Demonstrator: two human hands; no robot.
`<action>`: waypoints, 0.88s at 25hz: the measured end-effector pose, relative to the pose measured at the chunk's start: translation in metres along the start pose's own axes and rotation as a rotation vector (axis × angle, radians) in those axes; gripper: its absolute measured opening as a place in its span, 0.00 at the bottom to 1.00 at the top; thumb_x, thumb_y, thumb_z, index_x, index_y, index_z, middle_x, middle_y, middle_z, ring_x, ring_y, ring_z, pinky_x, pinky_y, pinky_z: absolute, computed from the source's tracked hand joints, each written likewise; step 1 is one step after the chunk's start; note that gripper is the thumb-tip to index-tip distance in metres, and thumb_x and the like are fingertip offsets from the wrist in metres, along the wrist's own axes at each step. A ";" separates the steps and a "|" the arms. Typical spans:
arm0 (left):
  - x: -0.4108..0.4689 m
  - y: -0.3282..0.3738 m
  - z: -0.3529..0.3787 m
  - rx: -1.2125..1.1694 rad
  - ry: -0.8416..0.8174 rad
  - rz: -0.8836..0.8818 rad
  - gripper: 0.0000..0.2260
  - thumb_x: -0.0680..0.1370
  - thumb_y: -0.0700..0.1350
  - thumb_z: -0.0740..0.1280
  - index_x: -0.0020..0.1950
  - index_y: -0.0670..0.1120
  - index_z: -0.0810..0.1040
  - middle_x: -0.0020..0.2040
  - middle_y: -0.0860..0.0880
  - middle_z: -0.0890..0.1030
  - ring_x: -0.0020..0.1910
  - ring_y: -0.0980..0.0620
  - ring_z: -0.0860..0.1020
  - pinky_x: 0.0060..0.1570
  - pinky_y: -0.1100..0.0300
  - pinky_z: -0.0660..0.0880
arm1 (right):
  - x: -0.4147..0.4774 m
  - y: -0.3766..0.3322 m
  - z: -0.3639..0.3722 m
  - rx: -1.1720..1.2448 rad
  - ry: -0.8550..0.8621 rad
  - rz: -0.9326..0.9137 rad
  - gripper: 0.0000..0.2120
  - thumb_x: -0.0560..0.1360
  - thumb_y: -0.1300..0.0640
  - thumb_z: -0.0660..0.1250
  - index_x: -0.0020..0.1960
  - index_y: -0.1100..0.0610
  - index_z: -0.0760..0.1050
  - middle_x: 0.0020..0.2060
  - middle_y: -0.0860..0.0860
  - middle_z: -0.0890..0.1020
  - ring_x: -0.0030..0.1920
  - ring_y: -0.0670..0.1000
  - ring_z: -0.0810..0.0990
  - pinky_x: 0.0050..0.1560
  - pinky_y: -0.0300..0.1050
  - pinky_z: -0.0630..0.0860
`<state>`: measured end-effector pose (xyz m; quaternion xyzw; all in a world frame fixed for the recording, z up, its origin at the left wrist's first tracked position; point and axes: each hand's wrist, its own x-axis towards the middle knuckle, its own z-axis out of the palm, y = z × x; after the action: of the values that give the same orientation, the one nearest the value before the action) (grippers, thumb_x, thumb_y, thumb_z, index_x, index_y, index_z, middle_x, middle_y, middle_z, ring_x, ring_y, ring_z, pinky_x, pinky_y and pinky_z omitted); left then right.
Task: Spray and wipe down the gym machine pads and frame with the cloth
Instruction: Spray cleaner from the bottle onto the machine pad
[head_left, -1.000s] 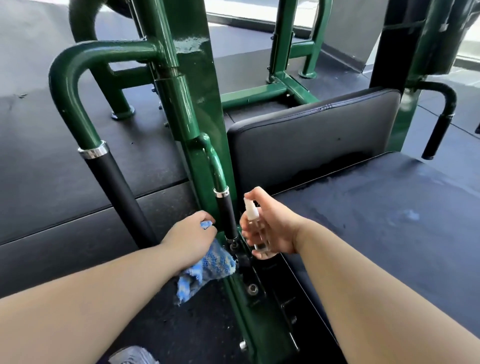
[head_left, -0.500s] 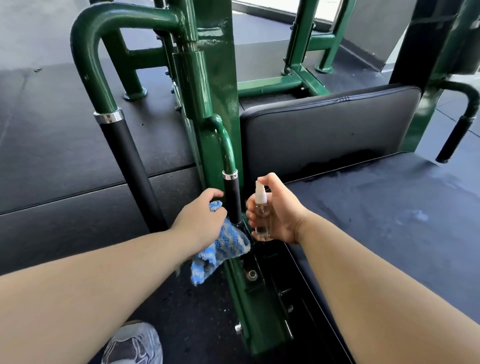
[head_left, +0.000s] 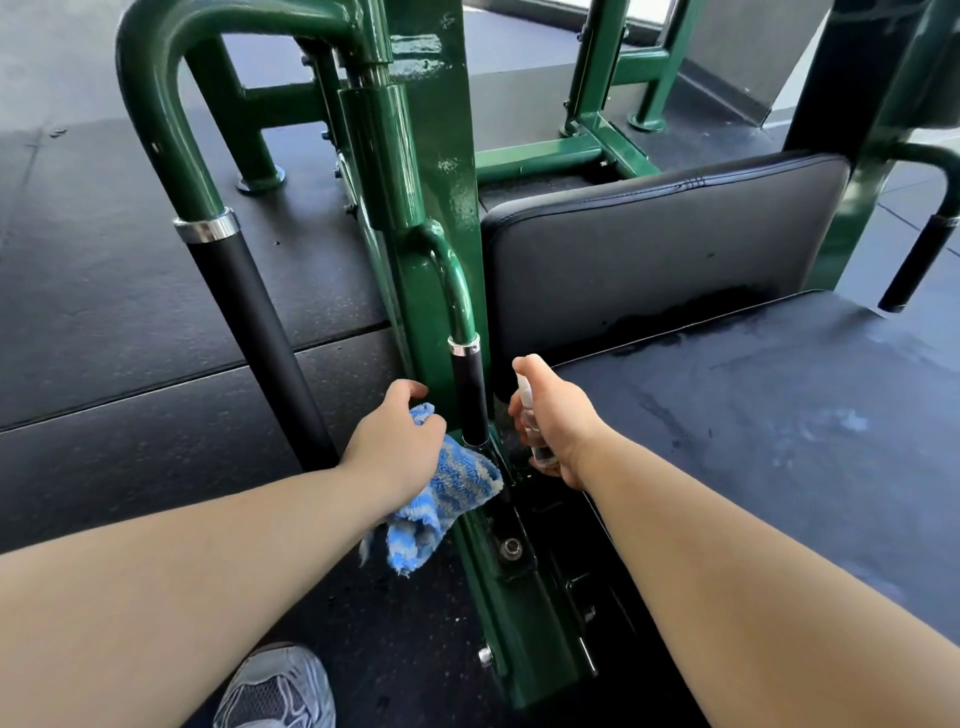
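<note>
A blue-and-white cloth (head_left: 457, 488) is bunched against the glossy green frame (head_left: 431, 182), at 7 o'clock from its short black grip (head_left: 470, 395). A clear spray bottle (head_left: 535, 431) is held upright at 4 o'clock. Wet streaks are seen on the black seat pad (head_left: 753, 426).

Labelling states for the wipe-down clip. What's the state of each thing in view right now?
left hand: grips the blue cloth.
blue cloth: bunched, loose end hanging down.
right hand: holds the spray bottle.
spray bottle: upright, a finger over its white top.
short grip: upright, between the two hands.
seat pad: wet streaks and patches.
back pad: upright, wet along its lower edge.
</note>
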<state>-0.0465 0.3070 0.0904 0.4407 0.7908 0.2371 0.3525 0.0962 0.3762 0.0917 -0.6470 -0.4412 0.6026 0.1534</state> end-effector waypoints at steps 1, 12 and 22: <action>0.000 0.000 -0.001 -0.012 0.004 -0.009 0.17 0.80 0.45 0.56 0.69 0.52 0.64 0.32 0.47 0.75 0.25 0.51 0.69 0.25 0.62 0.64 | 0.001 0.000 0.001 -0.023 0.021 0.002 0.18 0.70 0.40 0.57 0.34 0.55 0.69 0.24 0.48 0.65 0.27 0.50 0.62 0.34 0.43 0.62; -0.027 -0.006 -0.018 0.186 -0.149 0.141 0.06 0.75 0.51 0.64 0.41 0.50 0.75 0.37 0.51 0.79 0.35 0.53 0.75 0.35 0.61 0.69 | -0.033 -0.035 0.001 0.061 -0.083 -0.138 0.22 0.72 0.38 0.56 0.30 0.55 0.68 0.28 0.51 0.70 0.29 0.50 0.68 0.35 0.43 0.65; -0.051 -0.059 -0.118 -0.029 0.466 0.403 0.19 0.68 0.55 0.54 0.30 0.39 0.69 0.27 0.44 0.66 0.28 0.50 0.65 0.33 0.56 0.65 | -0.092 -0.082 0.075 -0.081 -0.218 -0.413 0.23 0.73 0.41 0.56 0.28 0.57 0.68 0.27 0.53 0.71 0.31 0.52 0.68 0.38 0.47 0.65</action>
<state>-0.1498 0.2261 0.1430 0.5173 0.7436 0.4081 0.1138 0.0065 0.3277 0.1943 -0.4798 -0.6019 0.6065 0.1989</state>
